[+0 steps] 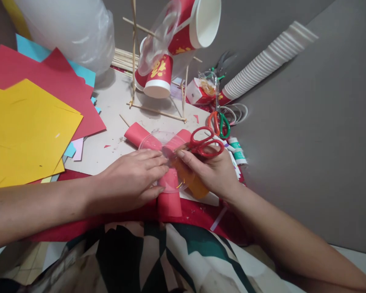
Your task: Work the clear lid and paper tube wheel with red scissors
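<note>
My left hand [140, 175] lies flat with its fingers stretched out, resting on a clear plastic disc [148, 140]. Around that disc red paper pieces stick outward, one at the upper left [142, 135], one at the upper right [180, 137] and one toward my body [170, 203]. An orange paper piece [199, 188] shows below my right hand [215, 171]. That hand grips red-handled scissors [205, 142] near the blades, with the loops pointing up and away. The blade tips are over the disc's middle, partly hidden by my fingers.
A stick frame [155, 110] holding red paper cups [158, 77] stands behind. Coloured paper sheets [27, 134] spread at left, below a white plastic bag [76, 36]. Stacked paper cups [268, 61] lean right, near orange-and-green-handled scissors [224, 125] and tape rolls [238, 151].
</note>
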Demonstrator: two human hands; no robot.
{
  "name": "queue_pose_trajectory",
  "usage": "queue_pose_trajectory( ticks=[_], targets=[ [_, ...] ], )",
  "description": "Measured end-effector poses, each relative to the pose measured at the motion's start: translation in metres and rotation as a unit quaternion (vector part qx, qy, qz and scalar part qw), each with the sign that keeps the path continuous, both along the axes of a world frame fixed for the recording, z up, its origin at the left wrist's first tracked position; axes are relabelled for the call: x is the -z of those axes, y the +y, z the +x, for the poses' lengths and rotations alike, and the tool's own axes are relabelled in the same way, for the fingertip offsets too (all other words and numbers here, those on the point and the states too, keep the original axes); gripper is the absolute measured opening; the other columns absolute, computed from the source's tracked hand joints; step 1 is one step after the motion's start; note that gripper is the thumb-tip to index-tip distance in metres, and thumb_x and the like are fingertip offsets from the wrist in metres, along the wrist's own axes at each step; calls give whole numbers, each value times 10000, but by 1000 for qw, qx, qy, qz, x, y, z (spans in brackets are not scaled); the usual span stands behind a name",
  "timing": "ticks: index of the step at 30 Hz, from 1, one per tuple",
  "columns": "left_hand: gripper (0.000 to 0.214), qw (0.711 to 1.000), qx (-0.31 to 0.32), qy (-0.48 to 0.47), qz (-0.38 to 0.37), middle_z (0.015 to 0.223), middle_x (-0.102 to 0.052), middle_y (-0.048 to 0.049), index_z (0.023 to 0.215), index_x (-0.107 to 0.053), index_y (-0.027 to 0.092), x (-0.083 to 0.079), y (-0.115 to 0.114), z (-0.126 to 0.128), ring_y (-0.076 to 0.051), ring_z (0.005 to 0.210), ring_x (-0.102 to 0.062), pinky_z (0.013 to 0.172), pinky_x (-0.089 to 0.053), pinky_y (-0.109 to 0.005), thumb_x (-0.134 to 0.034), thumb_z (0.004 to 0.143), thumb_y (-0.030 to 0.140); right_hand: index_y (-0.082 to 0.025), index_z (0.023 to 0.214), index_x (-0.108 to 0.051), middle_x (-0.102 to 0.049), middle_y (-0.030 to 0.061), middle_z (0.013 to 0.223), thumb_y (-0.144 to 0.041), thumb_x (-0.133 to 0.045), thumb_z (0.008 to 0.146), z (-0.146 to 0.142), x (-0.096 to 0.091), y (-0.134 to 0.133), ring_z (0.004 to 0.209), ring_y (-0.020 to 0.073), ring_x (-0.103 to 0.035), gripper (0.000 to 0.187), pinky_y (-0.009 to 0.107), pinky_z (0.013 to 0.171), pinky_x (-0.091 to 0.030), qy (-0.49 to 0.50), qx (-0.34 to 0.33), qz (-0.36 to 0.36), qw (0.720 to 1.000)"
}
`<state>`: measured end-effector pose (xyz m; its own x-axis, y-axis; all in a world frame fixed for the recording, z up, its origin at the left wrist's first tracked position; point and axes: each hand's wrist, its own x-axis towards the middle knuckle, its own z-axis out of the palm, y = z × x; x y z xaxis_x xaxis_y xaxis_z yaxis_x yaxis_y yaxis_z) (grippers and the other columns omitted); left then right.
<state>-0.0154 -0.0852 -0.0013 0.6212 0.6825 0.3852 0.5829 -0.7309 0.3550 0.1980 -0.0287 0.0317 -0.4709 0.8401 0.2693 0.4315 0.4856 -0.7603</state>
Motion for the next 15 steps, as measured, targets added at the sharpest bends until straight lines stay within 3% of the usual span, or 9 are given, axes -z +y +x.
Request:
queue_pose_trajectory(
  ticks=[6,10,13,15],
  targets=[
    [341,1000,4,-26,12,1319,-693,-189,1191,-697,101,6,0,1,-318,1259,-637,1128,-476,-464,-563,939,288,-192,838,-761,-783,25,829,-163,-700,868,11,-8,22,737,152,-723,75,238,682,-586,-60,-126,-7,990],
    [297,999,5,-42,23,1282,-709,-191,1135,-709,87,9,-1,0,-327,1213,-658,1100,-496,-481,-578,927,254,-180,850,-769,-775,30,826,-247,-704,887,12,-16,42,746,154,-724,100,235,671,-588,-99,-189,-48,976],
    [297,999,4,-42,23,1277,-711,-184,1133,-705,83,10,-1,1,-329,1219,-649,1103,-493,-479,-571,933,256,-176,851,-758,-772,20,803,-228,-695,893,6,-13,38,696,140,-716,91,214,622,-571,-101,-178,-10,979],
    [298,999,4,-40,22,1273,-712,-182,1131,-704,83,10,-1,2,-327,1213,-648,1108,-486,-484,-559,943,264,-171,848,-738,-760,16,754,-168,-657,903,1,-7,26,638,128,-695,97,208,592,-551,-104,-131,72,983]
  ],
)
